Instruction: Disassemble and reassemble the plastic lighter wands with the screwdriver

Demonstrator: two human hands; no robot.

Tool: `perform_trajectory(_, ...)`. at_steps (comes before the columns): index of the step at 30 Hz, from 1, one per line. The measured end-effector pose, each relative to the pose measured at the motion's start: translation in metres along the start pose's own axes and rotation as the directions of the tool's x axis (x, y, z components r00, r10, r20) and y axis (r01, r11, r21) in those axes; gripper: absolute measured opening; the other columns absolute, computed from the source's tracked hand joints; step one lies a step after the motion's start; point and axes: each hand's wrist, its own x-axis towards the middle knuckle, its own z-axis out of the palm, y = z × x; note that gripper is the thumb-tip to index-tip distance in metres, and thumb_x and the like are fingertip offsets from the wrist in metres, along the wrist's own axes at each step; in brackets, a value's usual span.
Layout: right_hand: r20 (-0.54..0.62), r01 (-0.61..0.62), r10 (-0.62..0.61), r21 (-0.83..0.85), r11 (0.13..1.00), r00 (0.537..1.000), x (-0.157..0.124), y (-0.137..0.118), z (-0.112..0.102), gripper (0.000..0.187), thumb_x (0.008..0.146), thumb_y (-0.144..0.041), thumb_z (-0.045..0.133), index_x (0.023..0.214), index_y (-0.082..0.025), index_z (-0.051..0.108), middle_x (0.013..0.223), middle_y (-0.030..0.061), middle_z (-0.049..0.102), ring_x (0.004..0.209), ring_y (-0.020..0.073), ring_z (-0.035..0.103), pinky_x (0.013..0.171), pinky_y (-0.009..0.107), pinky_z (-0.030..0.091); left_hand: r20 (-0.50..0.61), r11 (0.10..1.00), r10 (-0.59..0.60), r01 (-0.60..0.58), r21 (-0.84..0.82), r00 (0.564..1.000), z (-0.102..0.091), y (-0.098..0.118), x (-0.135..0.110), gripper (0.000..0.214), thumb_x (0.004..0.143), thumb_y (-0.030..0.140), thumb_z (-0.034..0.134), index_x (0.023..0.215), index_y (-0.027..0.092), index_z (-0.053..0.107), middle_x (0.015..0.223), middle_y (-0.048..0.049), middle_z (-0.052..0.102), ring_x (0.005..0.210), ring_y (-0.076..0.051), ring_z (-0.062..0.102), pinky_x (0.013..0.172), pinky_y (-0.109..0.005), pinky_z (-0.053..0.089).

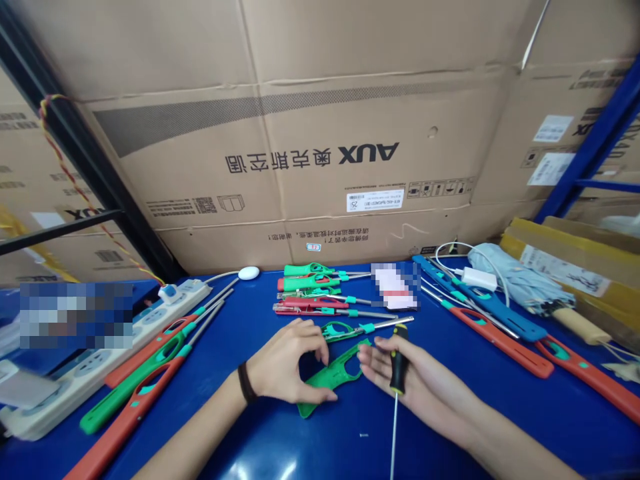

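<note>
A green lighter casing half (331, 379), long and hollow, lies at an angle on the blue table. My left hand (293, 360) arches over its left part, thumb and fingers apart; whether the thumb touches the casing I cannot tell. In my right hand (425, 373), palm partly upward, a screwdriver (399, 363) with a black and yellow handle rests under the thumb, its shaft pointing toward me. The right fingertips are beside the casing's far end. Just behind it lies an opened green lighter (345, 331) with its metal tube and inner parts.
Several opened lighters (310, 283) lie in a row behind, beside a phone (395, 288). Whole lighters (140, 383) lie at left along a power strip (145, 327), others (500, 340) at right near a folded umbrella (520, 277). A tiny metal piece (364, 435) lies in front.
</note>
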Motion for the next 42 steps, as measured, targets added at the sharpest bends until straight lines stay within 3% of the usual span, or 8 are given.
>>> perform_trajectory(3,0.165,0.180,-0.158,-0.131,0.975,0.974,0.008,-0.015,0.007,0.010,0.075,-0.019,0.067,0.080,-0.013,0.060,0.071,0.0014,0.066,0.050,0.0064,0.057,0.037,0.013,0.043,0.053,1.000,0.004,-0.003,-0.008,0.999,0.004,0.017,-0.001,0.042,0.061,0.048,0.077,0.088,0.020,0.063,0.090,-0.0024,0.060,0.082,-0.019,0.053,0.079,-0.031,0.036)
perform_trajectory(5,0.225,0.212,-0.179,-0.132,0.968,0.958,0.015,-0.027,0.014,0.012,0.073,-0.021,0.068,0.076,-0.014,0.059,0.062,-0.0021,0.061,0.039,0.0032,0.045,0.029,0.011,0.030,0.089,0.997,0.024,-0.017,-0.073,0.996,0.009,0.033,-0.002,0.045,0.060,0.050,0.078,0.092,0.022,0.062,0.094,-0.0020,0.059,0.083,-0.018,0.053,0.085,-0.032,0.034)
perform_trajectory(8,0.285,0.293,-0.254,-0.105,0.950,0.924,0.028,-0.045,0.024,0.015,0.071,-0.020,0.069,0.080,-0.017,0.057,0.058,-0.0057,0.056,0.037,0.0026,0.037,0.029,0.012,0.024,0.197,0.994,0.034,-0.012,-0.109,0.980,0.024,0.054,-0.004,0.048,0.058,0.055,0.077,0.091,0.024,0.061,0.092,-0.0001,0.060,0.085,-0.019,0.052,0.089,-0.033,0.031)
perform_trajectory(13,0.305,0.385,-0.350,-0.062,0.921,0.886,0.050,-0.058,0.020,0.019,0.068,-0.020,0.069,0.077,-0.019,0.052,0.058,-0.0072,0.053,0.038,0.0024,0.033,0.030,0.012,0.020,0.208,0.995,-0.036,0.055,-0.088,0.978,0.051,0.063,-0.008,0.037,0.073,0.055,0.068,0.093,0.025,0.059,0.091,0.0001,0.061,0.090,-0.020,0.053,0.090,-0.033,0.029)
perform_trajectory(28,0.292,0.394,-0.374,-0.013,0.919,0.881,0.052,-0.057,0.003,0.021,0.066,-0.022,0.069,0.077,-0.019,0.052,0.056,-0.0075,0.049,0.040,0.0038,0.030,0.032,0.014,0.019,0.211,0.996,-0.011,0.029,-0.079,0.977,0.057,0.062,0.016,0.018,0.090,0.038,0.056,0.086,0.022,0.062,0.086,0.0002,0.063,0.086,-0.016,0.051,0.082,-0.031,0.028)
perform_trajectory(32,0.296,0.414,-0.386,-0.034,0.910,0.874,0.053,-0.056,0.002,0.022,0.067,-0.023,0.069,0.078,-0.020,0.051,0.056,-0.0078,0.049,0.040,0.0038,0.030,0.033,0.015,0.020,0.151,1.000,0.006,-0.004,-0.011,0.988,0.047,0.054,0.017,0.015,0.093,0.032,0.051,0.088,0.020,0.059,0.087,-0.0015,0.063,0.086,-0.017,0.051,0.079,-0.032,0.030)
perform_trajectory(37,0.295,0.466,-0.421,-0.101,0.879,0.858,0.052,-0.055,0.002,0.024,0.069,-0.026,0.070,0.082,-0.021,0.052,0.057,-0.0078,0.052,0.039,0.0044,0.033,0.033,0.016,0.022,0.004,0.976,-0.216,0.216,-0.038,0.976,0.013,0.018,0.010,0.016,0.091,0.031,0.051,0.084,0.019,0.059,0.084,-0.0026,0.065,0.080,-0.017,0.055,0.075,-0.030,0.040)
perform_trajectory(42,0.296,0.481,-0.420,-0.174,0.859,0.858,0.050,-0.053,0.001,0.024,0.069,-0.027,0.071,0.082,-0.020,0.052,0.056,-0.0070,0.053,0.038,0.0041,0.033,0.034,0.017,0.022,0.004,0.942,-0.309,0.306,-0.140,0.951,-0.015,-0.010,-0.008,0.016,0.088,0.033,0.055,0.083,0.019,0.062,0.082,-0.0011,0.067,0.075,-0.014,0.060,0.071,-0.025,0.046)
